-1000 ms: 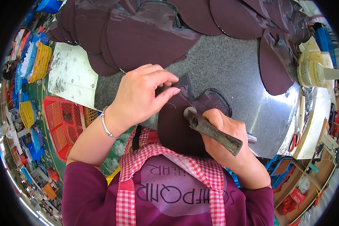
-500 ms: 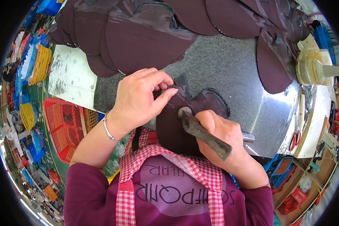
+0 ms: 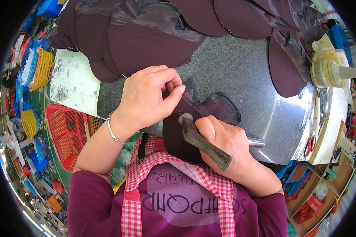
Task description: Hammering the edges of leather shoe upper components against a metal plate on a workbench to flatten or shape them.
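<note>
Right at the near edge of the speckled grey stone slab [image 3: 241, 79] lies a dark maroon cut leather piece [image 3: 209, 114], its lower part hanging over the rim toward the person's checked apron [image 3: 174, 162]. The left hand [image 3: 146, 98] rests on the piece's left side, thumb and forefinger pinched together on its upper edge, the other fingers curled close. The right hand [image 3: 225, 142] sits on the lower right of the piece, fingers clamped around a worn dark tool handle [image 3: 205, 143]; the handle's rounded butt points up toward the left thumb, and a short metal end [image 3: 256, 142] sticks out past the right knuckles. A thin bracelet [image 3: 112, 132] circles the left wrist.

Farther up, many larger maroon leather cut pieces [image 3: 154, 35] overlap in a fan across the slab's far side. A stained white cutting board [image 3: 73, 83] lies left of the slab. At right stands a pale glue pot [image 3: 324, 69] with a cone-shaped spout; what it holds cannot be seen. Below left, a red plastic crate [image 3: 65, 130] appears to hold little, and yellow baskets [image 3: 41, 69] and blue baskets [image 3: 39, 150] hold small items too blurred to tell.
</note>
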